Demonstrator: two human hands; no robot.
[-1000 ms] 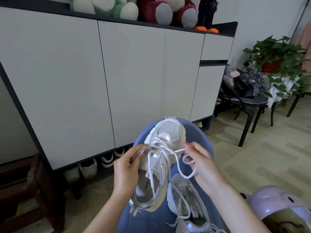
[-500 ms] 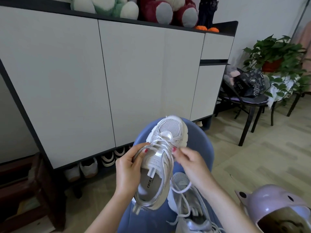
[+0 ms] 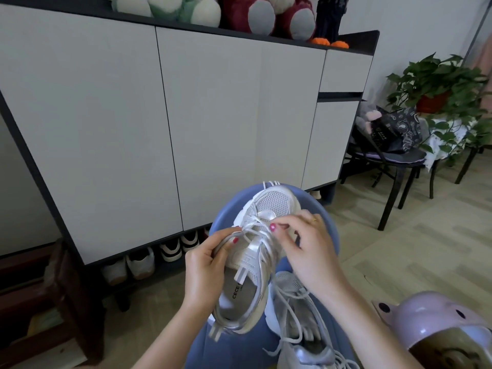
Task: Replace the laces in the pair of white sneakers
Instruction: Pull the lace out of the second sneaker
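A white mesh sneaker (image 3: pixel 269 209) is held up over a blue seat, toe pointing away from me. My left hand (image 3: pixel 207 265) grips its left side by the collar, thumb near the eyelets. My right hand (image 3: pixel 306 249) pinches the white lace (image 3: pixel 255 227) at the upper eyelets on the sneaker's right side. The lace crosses loosely over the tongue and trails down to the right. The second white sneaker (image 3: pixel 298 315) lies on the seat below, its own lace loose and tangled.
The blue round seat (image 3: pixel 330 230) is under the shoes. A white shoe cabinet (image 3: pixel 133 115) stands behind, with shoes (image 3: pixel 141 262) beneath it. A lilac helmet (image 3: pixel 436 326) lies at lower right; a black chair (image 3: pixel 394 166) with a bag and a potted plant (image 3: pixel 436 86) stand at right.
My right hand moved from the drawn-out lace loop at the right in to the eyelets and now pinches the lace there. The slack loop has dropped. The left hand kept its hold.
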